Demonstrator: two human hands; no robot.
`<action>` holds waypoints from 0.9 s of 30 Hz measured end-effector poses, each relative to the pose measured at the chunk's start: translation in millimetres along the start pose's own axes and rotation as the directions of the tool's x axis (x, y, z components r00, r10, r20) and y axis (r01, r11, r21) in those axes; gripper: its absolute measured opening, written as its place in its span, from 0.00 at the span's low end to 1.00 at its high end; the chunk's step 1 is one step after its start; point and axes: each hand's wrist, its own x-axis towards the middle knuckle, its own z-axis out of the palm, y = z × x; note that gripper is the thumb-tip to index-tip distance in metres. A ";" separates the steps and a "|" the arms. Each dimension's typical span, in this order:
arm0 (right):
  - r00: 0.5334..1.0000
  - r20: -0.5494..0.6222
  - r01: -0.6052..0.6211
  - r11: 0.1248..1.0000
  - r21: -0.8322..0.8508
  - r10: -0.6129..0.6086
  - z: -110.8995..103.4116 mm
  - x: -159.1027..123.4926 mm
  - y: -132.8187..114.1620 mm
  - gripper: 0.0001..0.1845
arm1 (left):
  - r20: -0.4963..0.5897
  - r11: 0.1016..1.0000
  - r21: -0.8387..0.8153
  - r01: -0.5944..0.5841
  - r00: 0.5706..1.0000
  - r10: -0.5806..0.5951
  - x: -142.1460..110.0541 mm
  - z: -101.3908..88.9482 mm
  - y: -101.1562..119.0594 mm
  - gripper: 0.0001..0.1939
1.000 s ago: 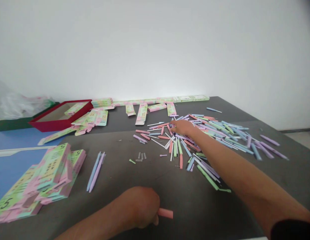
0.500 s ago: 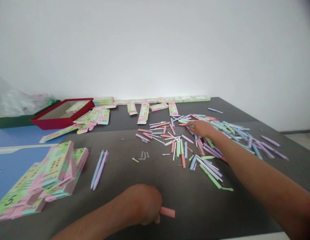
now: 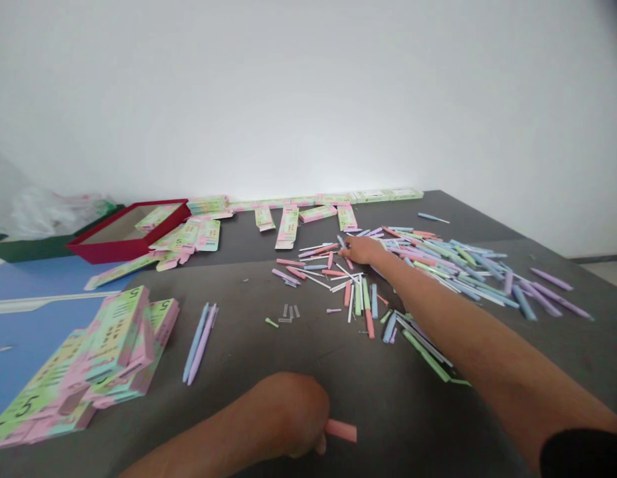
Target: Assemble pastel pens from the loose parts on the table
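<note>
We are closing our left hand [image 3: 293,415] around a pink pen barrel [image 3: 341,430] at the near edge of the grey table [image 3: 268,358], while our right hand [image 3: 362,250] is reaching back to the near-left fringe of the pen-parts pile [image 3: 428,265], fingers curled loosely on the pieces; whether they are pinching one, we cannot tell. Half a second ago it was lying further right, so it is picking again. Left of the pile, flat cartons [image 3: 89,362] are stacking up; behind them, a red tray [image 3: 129,232] and a bare white wall
</note>
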 end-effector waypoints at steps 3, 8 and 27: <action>0.999 0.023 0.032 0.999 -0.019 -0.031 -2.2 -5.1 6.8 0.23 | 0.000 1.000 -0.001 -0.005 1.000 0.005 -1.4 -0.6 -1.2 0.14; 0.999 0.026 0.021 0.998 -0.061 -0.020 -4.0 -24.5 28.0 0.21 | 0.019 1.000 0.002 -0.004 1.000 0.004 -2.7 0.3 -3.4 0.15; 0.977 -0.022 0.211 0.977 -0.002 -0.211 -6.1 18.7 -54.9 0.18 | 0.087 1.000 -0.016 0.000 0.996 0.002 1.3 -3.2 0.1 0.14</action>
